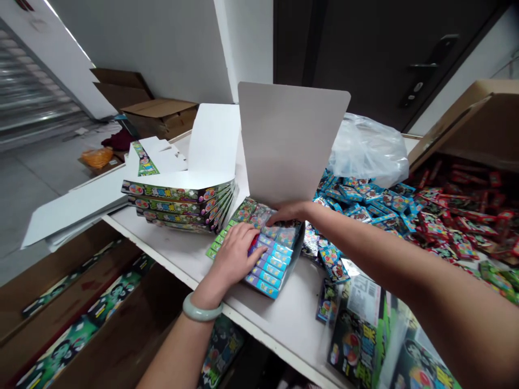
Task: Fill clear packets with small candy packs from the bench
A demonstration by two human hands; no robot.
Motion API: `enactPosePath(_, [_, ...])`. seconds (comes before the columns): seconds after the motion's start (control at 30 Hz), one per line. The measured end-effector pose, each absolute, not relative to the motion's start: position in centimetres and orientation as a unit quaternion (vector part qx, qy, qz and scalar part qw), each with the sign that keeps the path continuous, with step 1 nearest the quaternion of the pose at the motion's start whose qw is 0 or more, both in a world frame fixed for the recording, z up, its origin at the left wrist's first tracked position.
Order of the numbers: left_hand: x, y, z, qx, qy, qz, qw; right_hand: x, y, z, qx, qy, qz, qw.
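An open display box (298, 243) with its tall white lid (292, 140) raised stands on the table, filled with rows of small candy packs. My left hand (237, 251), a pale green bangle on its wrist, lies across the packs. Its fingers stretch over the green-ended packs (214, 246), while its thumb rests by the blue and purple packs (267, 267). A bit of red shows between thumb and fingers. At the back of the box, my right hand (290, 212) reaches in below the lid, fingers extended over the packs; its fingertips are partly hidden.
Folded printed box blanks (178, 202) stack at the left. Loose blue packs (365, 200) and red packs (462, 221) pile at the right, near a clear plastic bag (368, 146). Wrapped printed boxes (352, 335) lie front right. Cartons (162, 111) stand behind; the table edge (170, 278) runs in front.
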State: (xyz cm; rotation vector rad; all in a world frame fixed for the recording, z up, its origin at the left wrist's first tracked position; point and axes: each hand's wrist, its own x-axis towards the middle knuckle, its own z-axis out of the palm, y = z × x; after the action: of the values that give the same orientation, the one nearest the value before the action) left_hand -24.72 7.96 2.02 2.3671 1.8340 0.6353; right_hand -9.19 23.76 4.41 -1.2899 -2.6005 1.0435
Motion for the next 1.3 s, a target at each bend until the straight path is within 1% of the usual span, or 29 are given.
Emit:
enactPosePath(0.1, [-24.8,8.0,1.9,0.772,0.599,0.211,0.037,-8.9,23.5,5.3,-0.376,-0.866,0.330,-0.013])
enactPosePath(0.17, [-24.8,8.0,1.8,0.771,0.601,0.208,0.034,-9.0,22.5,5.9,-0.363,-0.883,0.296,-0.034])
enactPosePath(0.23, [-24.8,8.1,1.8,0.770,0.604,0.204,0.033,-9.3,20.9,6.0,-0.379,-0.896,0.228,-0.037])
enactPosePath(0.33, [-24.7,8.2,1.8,0.773,0.600,0.204,0.037,-9.5,18.4,5.6,-0.418,-0.902,0.109,-0.017])
enactPosePath(0.37, [-24.7,8.2,1.8,0.774,0.599,0.203,0.039,-9.4,17.9,5.3,-0.425,-0.900,0.093,-0.019])
enactPosePath(0.47, [-24.6,8.1,1.8,0.776,0.599,0.194,0.045,-8.4,17.2,4.8,-0.415,-0.897,0.146,-0.033])
enactPosePath(0.53, [-24.5,8.1,1.6,0.769,0.607,0.196,0.039,-7.6,17.2,4.4,-0.406,-0.898,0.170,0.012])
enactPosePath(0.6, [-24.6,8.3,1.3,0.764,0.612,0.202,0.028,-6.7,17.0,3.8,-0.405,-0.898,0.156,0.067])
enactPosePath(0.67, [-25.0,8.6,1.2,0.769,0.608,0.197,0.030,-5.8,16.7,3.2,-0.390,-0.903,0.157,0.091])
enactPosePath(0.73, [-25.5,8.8,1.6,0.776,0.601,0.186,0.050,-4.6,16.5,2.9,-0.353,-0.906,0.200,0.124])
enactPosePath(0.77, [-25.5,8.8,2.1,0.771,0.604,0.191,0.059,-3.7,16.5,3.0,-0.337,-0.899,0.229,0.160])
enactPosePath(0.83, [-24.3,8.4,3.7,0.752,0.610,0.242,0.071,-1.6,16.9,3.6,-0.328,-0.863,0.285,0.257])
enactPosePath(0.9, [-20.8,7.4,5.6,0.740,0.577,0.319,0.134,1.0,17.7,4.6,-0.356,-0.796,0.340,0.352])
enactPosePath(0.93, [-18.2,6.8,6.5,0.742,0.534,0.347,0.211,2.2,18.2,5.1,-0.374,-0.755,0.366,0.395])
enactPosePath(0.97, [-14.9,6.0,7.1,0.740,0.464,0.356,0.332,3.4,18.8,5.5,-0.392,-0.709,0.393,0.434])
enactPosePath(1.0, [-11.4,5.2,7.5,0.718,0.371,0.338,0.483,4.5,19.3,5.8,-0.409,-0.662,0.412,0.475])
enactPosePath(1.03, [-7.7,4.4,7.7,0.674,0.252,0.288,0.632,5.5,19.8,5.9,-0.418,-0.617,0.422,0.516])
enactPosePath(1.07, [-4.1,3.6,7.5,0.601,0.142,0.228,0.753,6.5,20.3,5.9,-0.428,-0.579,0.432,0.544])
enactPosePath(1.1, [-0.9,3.0,7.1,0.525,0.064,0.183,0.829,7.5,20.5,5.7,-0.437,-0.546,0.440,0.564])
enactPosePath(1.13, [1.8,2.5,6.6,0.464,0.020,0.157,0.872,8.5,20.6,5.4,-0.439,-0.524,0.452,0.574])
enactPosePath(1.17, [3.9,2.4,6.0,0.429,0.017,0.136,0.893,9.6,20.6,5.0,-0.444,-0.503,0.460,0.582])
enactPosePath(1.23, [6.2,3.0,5.2,0.432,0.054,0.097,0.895,12.0,20.2,4.1,-0.453,-0.480,0.467,0.588])
enactPosePath(1.27, [6.7,3.6,5.1,0.454,0.088,0.117,0.879,13.2,19.8,3.7,-0.462,-0.470,0.463,0.593])
enactPosePath(1.3, [6.8,4.2,5.2,0.479,0.125,0.166,0.853,14.4,19.5,3.5,-0.471,-0.461,0.458,0.597])
